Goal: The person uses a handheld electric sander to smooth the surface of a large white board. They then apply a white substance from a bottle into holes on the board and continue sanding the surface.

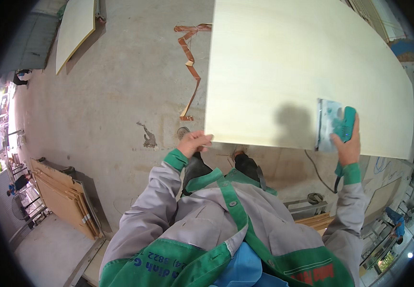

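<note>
Across a stained grey concrete floor (pixel 121 95), a broad, smooth, cream-coloured flat panel (pixel 264 67) runs out past the top of the view, its left edge straight and a soft dark shadow lying across its near part. The right hand (pixel 349 146) is wrapped around a teal corded hand tool with a wide silvery plate (pixel 348 125), which sits right by the near edge with open panel left and beyond; the left hand (pixel 195 142), fingers bent, touches the near-left corner, though whether it grips I cannot tell.
</note>
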`<control>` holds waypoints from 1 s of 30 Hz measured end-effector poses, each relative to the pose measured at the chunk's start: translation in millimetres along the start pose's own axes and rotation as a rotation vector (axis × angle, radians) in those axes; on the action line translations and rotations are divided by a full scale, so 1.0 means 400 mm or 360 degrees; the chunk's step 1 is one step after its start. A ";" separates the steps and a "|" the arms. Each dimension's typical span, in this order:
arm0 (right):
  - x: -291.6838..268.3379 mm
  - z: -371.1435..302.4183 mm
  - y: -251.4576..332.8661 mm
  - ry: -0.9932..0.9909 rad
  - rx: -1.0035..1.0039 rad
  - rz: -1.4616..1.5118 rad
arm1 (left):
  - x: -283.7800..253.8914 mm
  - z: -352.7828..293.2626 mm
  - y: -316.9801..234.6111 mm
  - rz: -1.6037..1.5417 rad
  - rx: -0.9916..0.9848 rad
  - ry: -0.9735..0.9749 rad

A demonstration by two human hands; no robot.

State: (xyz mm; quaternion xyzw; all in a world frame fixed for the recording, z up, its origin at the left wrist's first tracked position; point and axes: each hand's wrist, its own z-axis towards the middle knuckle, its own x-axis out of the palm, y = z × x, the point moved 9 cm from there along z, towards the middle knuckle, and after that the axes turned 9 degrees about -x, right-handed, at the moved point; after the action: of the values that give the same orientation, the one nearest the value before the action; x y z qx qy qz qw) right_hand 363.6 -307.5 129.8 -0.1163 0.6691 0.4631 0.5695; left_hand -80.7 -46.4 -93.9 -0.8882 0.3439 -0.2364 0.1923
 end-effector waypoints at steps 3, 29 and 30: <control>0.098 -0.005 0.196 0.0123 0.0044 -0.0109 | 0.013 0.023 -0.030 0.0436 0.0019 0.0200; 0.562 1.284 0.836 0.0220 -0.0013 -0.0255 | -0.539 0.370 -0.642 0.0977 0.0157 -0.0120; 0.569 1.367 0.827 0.0210 -0.0006 -0.0247 | -0.566 0.400 -0.689 0.0910 0.0115 -0.0137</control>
State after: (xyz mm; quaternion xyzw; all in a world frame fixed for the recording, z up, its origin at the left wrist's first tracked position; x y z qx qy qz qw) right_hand 421.7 368.3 135.5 -0.1992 0.6934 0.4100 0.5581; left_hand 3.3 331.3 -150.3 -0.7570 0.5631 -0.1468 0.2970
